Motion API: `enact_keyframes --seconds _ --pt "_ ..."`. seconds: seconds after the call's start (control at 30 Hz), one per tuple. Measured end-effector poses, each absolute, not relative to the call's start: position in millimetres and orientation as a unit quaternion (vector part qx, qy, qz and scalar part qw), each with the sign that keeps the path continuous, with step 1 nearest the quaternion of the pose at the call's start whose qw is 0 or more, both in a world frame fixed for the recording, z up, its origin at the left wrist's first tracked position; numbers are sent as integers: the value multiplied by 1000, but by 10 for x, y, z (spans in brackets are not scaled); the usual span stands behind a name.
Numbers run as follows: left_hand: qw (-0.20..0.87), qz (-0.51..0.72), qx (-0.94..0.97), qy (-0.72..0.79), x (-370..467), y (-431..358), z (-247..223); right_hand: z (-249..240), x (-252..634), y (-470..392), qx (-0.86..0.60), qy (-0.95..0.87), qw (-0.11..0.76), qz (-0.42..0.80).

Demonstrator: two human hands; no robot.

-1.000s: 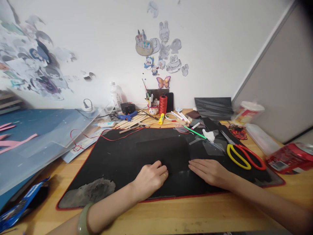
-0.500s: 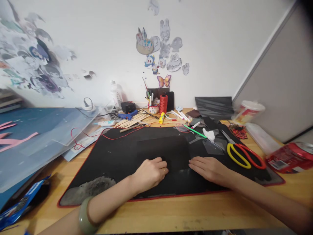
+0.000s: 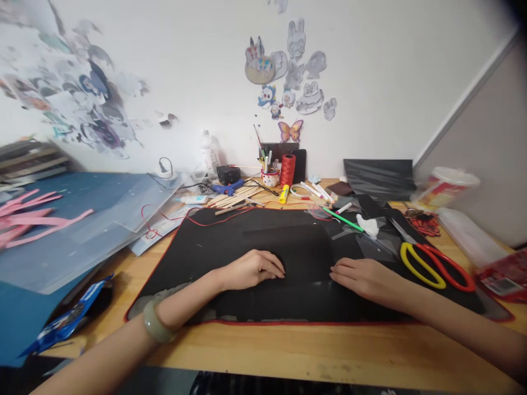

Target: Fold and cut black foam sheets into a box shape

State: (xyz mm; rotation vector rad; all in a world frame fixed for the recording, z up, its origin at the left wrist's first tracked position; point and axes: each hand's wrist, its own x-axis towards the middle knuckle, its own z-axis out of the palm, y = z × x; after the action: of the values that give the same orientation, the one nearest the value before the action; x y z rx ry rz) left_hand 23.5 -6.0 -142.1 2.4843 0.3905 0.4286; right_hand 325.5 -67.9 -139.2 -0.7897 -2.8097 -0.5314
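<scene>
A thin black sheet (image 3: 304,249) lies on the black desk mat (image 3: 206,236) in front of me, its outline faint against the mat. My left hand (image 3: 255,267) rests on the sheet's left part, fingers stretched forward and bent slightly, a ring on one finger and a green bangle on the wrist. At the sheet's lower right edge, my right hand (image 3: 358,277) has its fingers pressed together on the border; its thumb is hidden. Scissors (image 3: 436,266) with yellow and red handles lie right of that hand.
A green pen (image 3: 343,219) and a white crumpled piece (image 3: 367,224) lie on the mat's right. Behind are wooden sticks (image 3: 239,196), a blue glue gun (image 3: 228,187), a red thread spool (image 3: 287,170) and a pen cup (image 3: 270,177). A red can (image 3: 504,277) stands right; pink strips (image 3: 37,219) left.
My left hand has gone from a curled fist to more stretched fingers on the sheet. My right hand stays at the sheet's edge. The view has swung left, so everything sits further right.
</scene>
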Motion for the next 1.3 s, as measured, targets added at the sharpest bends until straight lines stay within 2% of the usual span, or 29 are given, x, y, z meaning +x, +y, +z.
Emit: enact_keyframes --seconds 0.47,1.03,1.3 --pt "324 205 909 162 208 -43 -1532 -1451 3313 -672 -223 -957 68 -174" --pt "282 201 924 165 209 -138 -1473 -1462 3334 -671 -238 -956 56 -160" --pt "219 173 941 191 223 -163 -1502 -1415 3312 -659 -246 -959 40 -134"
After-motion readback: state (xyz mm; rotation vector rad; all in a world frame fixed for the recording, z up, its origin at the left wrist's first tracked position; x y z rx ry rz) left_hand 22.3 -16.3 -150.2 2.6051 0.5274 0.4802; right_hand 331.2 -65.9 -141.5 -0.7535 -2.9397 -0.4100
